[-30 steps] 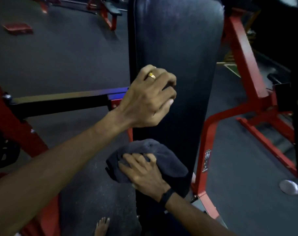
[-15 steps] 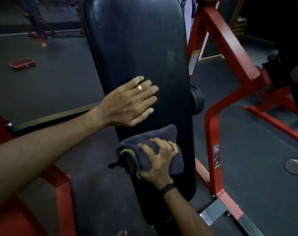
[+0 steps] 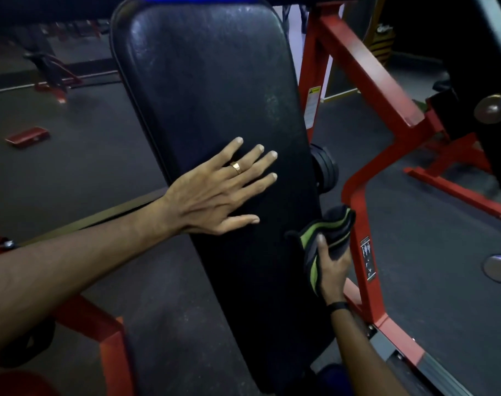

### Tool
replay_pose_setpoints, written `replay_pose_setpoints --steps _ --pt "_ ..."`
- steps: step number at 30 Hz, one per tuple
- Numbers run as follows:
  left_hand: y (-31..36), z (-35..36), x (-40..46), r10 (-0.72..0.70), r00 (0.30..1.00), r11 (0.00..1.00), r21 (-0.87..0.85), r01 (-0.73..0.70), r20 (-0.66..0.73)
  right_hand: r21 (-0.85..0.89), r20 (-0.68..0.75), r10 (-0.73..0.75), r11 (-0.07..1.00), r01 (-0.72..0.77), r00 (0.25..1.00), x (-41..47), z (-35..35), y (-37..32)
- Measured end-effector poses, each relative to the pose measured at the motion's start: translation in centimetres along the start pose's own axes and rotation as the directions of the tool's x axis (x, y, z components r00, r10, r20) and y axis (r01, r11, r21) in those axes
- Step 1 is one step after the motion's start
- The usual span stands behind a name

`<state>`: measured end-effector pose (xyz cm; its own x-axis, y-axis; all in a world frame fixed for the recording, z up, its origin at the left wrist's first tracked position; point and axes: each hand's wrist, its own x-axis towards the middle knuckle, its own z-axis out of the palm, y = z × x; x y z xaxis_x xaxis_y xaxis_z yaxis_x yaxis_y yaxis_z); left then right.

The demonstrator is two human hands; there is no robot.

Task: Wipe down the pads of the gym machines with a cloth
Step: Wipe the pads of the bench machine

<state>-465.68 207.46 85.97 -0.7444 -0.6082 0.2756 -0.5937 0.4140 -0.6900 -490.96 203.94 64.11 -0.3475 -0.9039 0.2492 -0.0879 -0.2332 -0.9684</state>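
Gripping cloth (image 3: pixel 329 232), right hand (image 3: pixel 333 267) beside pad (image 3: pixel 215 90).

Pad (image 3: pixel 215 110) black, faintly scuffed; cloth (image 3: pixel 333 232) at its right edge dark grey with green stripes; frame (image 3: pixel 358 72) beside the pad red; floor (image 3: pixel 86 155) dark grey; ring (image 3: pixel 236 167) gold.

No wording can be read anywhere; a white warning label (image 3: pixel 312 107) with a yellow header strip stands on the red upright (image 3: pixel 310 81) just right of the pad's right edge, its print too small to make out; a black sticker (image 3: pixel 367 258) with small white pictogram figures stands on the red frame post (image 3: pixel 358 224) near the lower right, also illegible.
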Motion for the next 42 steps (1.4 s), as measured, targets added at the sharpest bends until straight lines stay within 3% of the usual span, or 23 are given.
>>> replay_pose_setpoints --steps 3,6,11,14,20,24,29,31,34,37,42 --pt "0.2 0.1 0.1 -0.019 1.0 1.0 0.016 0.019 0.006 -0.019 0.027 0.09 0.996 -0.09 0.996 -1.9 -1.7 3.1" --pt "0.3 0.1 0.1 -0.032 0.999 0.999 0.036 0.032 -0.01 -0.025 0.057 0.114 0.993 -0.113 0.992 0.3 -0.2 0.2" --pt "0.4 -0.1 0.1 -0.029 0.999 0.997 0.064 0.032 -0.038 -0.038 0.096 -0.171 0.984 0.175 0.981 8.3 6.6 -11.4" --pt "0.3 0.0 0.1 -0.041 0.998 0.997 0.068 0.044 -0.044 -0.049 0.121 -0.194 0.978 0.201 0.973 9.4 7.0 -11.2" --pt "0.3 0.3 0.0 -0.054 0.995 0.995 0.082 0.061 -0.078 0.022 0.03 -0.037 0.999 0.036 0.999 4.1 2.0 -1.2" --pt "0.3 0.4 -0.1 -0.072 0.992 0.995 0.067 0.079 -0.107 -0.042 -0.029 0.128 0.991 -0.129 0.991 -0.2 -1.6 4.4" --pt "0.6 0.8 -0.3 -0.122 0.98 0.989 0.064 0.134 -0.157 -0.099 -0.145 0.275 0.952 -0.291 0.95 -1.2 -1.8 5.3" --pt "0.5 1.0 -0.4 -0.117 0.975 0.99 0.057 0.13 -0.188 -0.13 -0.241 0.228 0.956 -0.264 0.943 -0.1 0.1 1.8" --pt "0.5 0.8 -0.4 -0.097 0.978 0.994 0.032 0.104 -0.183 -0.251 -0.368 -0.008 0.964 -0.092 0.93 2.8 5.3 -6.2" --pt "0.8 0.9 -0.6 -0.114 0.976 0.993 0.02 0.12 -0.185 -0.32 -0.345 -0.29 0.93 0.178 0.893 4.8 9.5 -12.3" --pt "0.6 0.8 -0.5 -0.142 0.966 0.989 0.013 0.148 -0.218 -0.391 -0.258 -0.414 0.871 0.297 0.873 2.5 7.5 -9.2"
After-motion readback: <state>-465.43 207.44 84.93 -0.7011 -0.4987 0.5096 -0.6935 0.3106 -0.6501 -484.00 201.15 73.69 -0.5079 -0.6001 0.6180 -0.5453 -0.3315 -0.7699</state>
